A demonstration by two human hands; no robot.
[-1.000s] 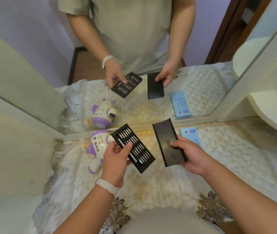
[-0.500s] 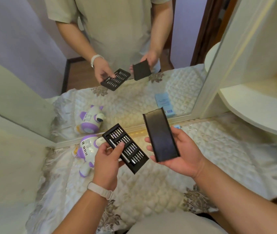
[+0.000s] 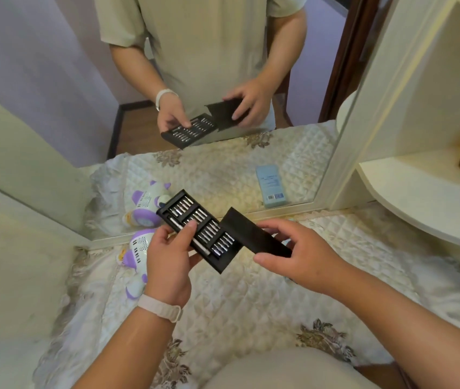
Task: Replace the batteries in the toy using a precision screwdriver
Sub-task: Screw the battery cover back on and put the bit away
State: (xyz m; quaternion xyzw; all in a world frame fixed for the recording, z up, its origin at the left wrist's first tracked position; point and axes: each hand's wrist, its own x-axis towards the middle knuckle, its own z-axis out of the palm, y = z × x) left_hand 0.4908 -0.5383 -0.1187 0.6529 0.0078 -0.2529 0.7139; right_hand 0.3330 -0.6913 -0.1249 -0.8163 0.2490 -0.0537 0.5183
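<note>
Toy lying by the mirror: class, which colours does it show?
The toy is white with purple parts, clearest in the head view.

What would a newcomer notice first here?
The uncovered bit tray sits centre frame, held in the left hand with the thumb on it. The right hand holds the black sleeve at the tray's right end. A purple-white toy lies on the quilt at left, below the mirror.

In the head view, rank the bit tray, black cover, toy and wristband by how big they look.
1. bit tray
2. black cover and toy: both partly hidden, toy farther, so unranked
3. wristband
</note>
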